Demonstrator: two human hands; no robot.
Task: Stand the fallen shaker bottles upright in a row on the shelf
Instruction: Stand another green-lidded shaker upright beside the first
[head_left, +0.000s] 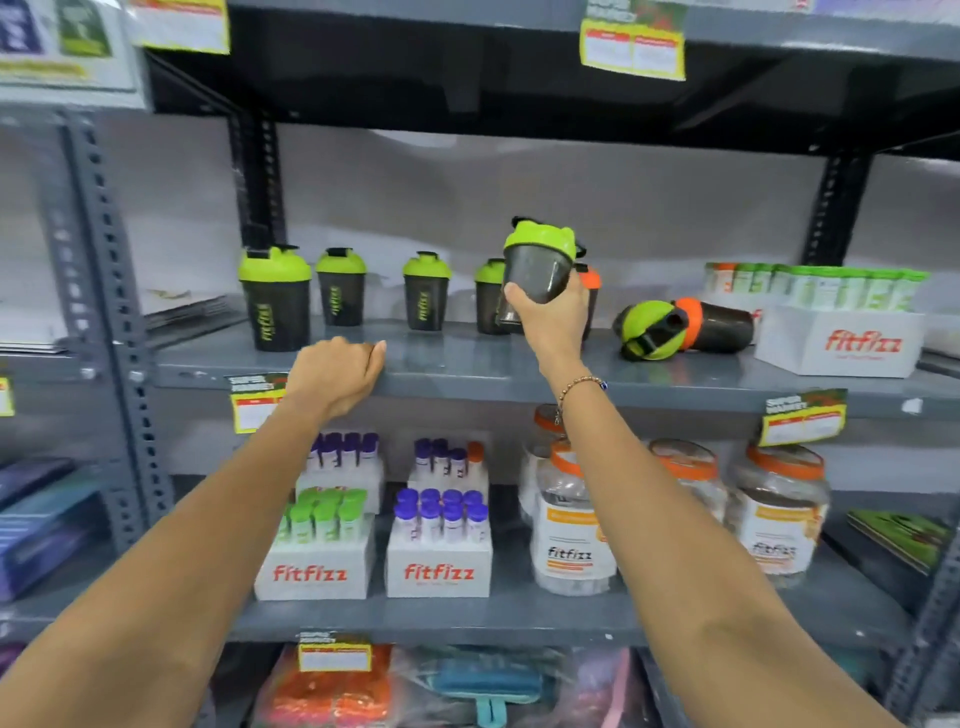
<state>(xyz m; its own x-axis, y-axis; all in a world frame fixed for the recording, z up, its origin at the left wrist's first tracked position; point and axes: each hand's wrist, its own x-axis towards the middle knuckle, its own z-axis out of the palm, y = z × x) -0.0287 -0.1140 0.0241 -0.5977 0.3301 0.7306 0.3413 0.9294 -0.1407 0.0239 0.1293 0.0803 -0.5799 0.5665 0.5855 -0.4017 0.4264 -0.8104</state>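
My right hand (551, 317) grips a dark shaker bottle with a green lid (537, 265), held nearly upright just above the grey shelf (467, 371). Several green-lidded shakers stand in a row to its left, from the big one (275, 299) to one (488, 296) partly behind the held bottle. An orange-lidded shaker (592, 291) stands mostly hidden behind my hand. Two shakers lie on their sides to the right: a green-lidded one (649, 330) and an orange-ringed one (719, 325). My left hand (337, 376) rests curled on the shelf's front edge, holding nothing.
A white fitfizz box (841, 340) of green-capped tubes sits at the right end of the shelf. The shelf above hangs low over the bottles. The shelf below carries tube boxes (439, 569) and orange-lidded jars (571, 530). Slotted uprights (111, 291) frame the left side.
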